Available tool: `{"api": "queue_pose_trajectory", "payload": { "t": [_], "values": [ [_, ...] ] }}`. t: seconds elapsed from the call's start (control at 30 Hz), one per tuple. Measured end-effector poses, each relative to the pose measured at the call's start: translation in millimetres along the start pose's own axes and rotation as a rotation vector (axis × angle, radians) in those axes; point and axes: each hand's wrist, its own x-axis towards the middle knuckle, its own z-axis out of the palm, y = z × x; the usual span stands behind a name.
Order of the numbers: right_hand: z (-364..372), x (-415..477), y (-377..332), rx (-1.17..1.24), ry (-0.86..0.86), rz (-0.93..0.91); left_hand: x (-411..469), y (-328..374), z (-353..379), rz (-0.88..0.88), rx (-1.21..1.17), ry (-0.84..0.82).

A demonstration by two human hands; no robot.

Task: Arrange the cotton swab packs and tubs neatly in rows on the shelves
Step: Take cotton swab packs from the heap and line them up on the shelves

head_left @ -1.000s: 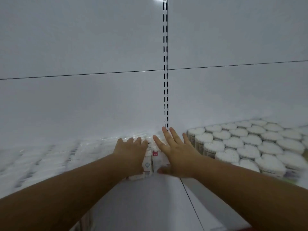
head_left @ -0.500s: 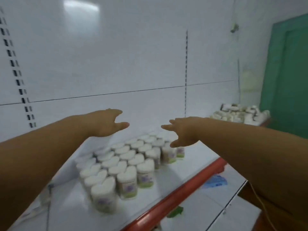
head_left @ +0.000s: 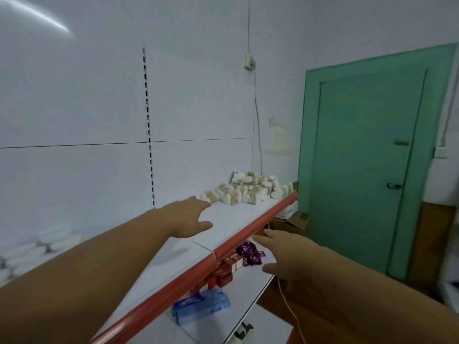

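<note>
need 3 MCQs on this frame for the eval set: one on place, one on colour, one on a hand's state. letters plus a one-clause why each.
1. Where is the jumbled pile of tubs?
A) at the far end of the upper shelf, near the green door
B) on the lower shelf
C) on the floor

2. What colour is the upper shelf's edge strip?
A) blue
B) red
C) white

3. What is the left hand doing?
A) gripping a tub
B) reaching open over the shelf, holding nothing
C) pressing on the door

Answers:
1 A: the tubs lie heaped where the shelf ends by the door.
2 B: the strip along the shelf front is red.
3 B: the hand is spread above the bare shelf with nothing in it, short of the pile.
</note>
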Motion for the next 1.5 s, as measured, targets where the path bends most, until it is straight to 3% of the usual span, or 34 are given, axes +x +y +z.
{"api": "queue_pose_trajectory", "payload": {
  "t": [0.17, 0.27, 0.43, 0.57, 0.67, 0.8, 0.9, 1.2, 1.27, 1.37, 1.5],
  "values": [
    [16, 46, 37, 0.196, 0.029, -0.026, 93, 16, 23, 0.032, -0.049, -0.065],
    [32, 95, 57, 0.167, 0.059, -0.088, 155, 8, 42, 0.024, -0.069, -0.076],
    [36, 178, 113, 0.054, -0.047, -0.092, 259, -19, 72, -0.022, -0.166, -0.088],
    [36, 233, 165, 0.124, 0.01, -0.022, 333, -28, 83, -0.072, -0.263, 0.075],
    [49, 268, 199, 0.172, 0.073, 0.018, 368, -22, 102, -0.082, -0.167, 0.22],
    [55, 320, 229, 0.305, 0.216, 0.097, 389, -20, 131, -0.183, -0.016, 0.284],
    [55, 357, 233, 0.226, 0.319, 0.065, 392, -26, 139, -0.134, -0.059, 0.437],
    [60, 412, 248, 0.106, 0.444, -0.121, 386, -16, 138, -0.313, -0.307, 0.3],
    [60, 416, 256, 0.228, 0.467, -0.225, 380, -18, 136, -0.393, -0.479, 0.352],
    [54, 423, 260, 0.687, 0.402, -0.27, 361, -20, 128, -0.584, -1.106, 0.466],
    [43, 431, 235, 1.383, 0.05, -0.272, 325, -9, 123, -0.733, -1.58, 0.637]
  ]
}}
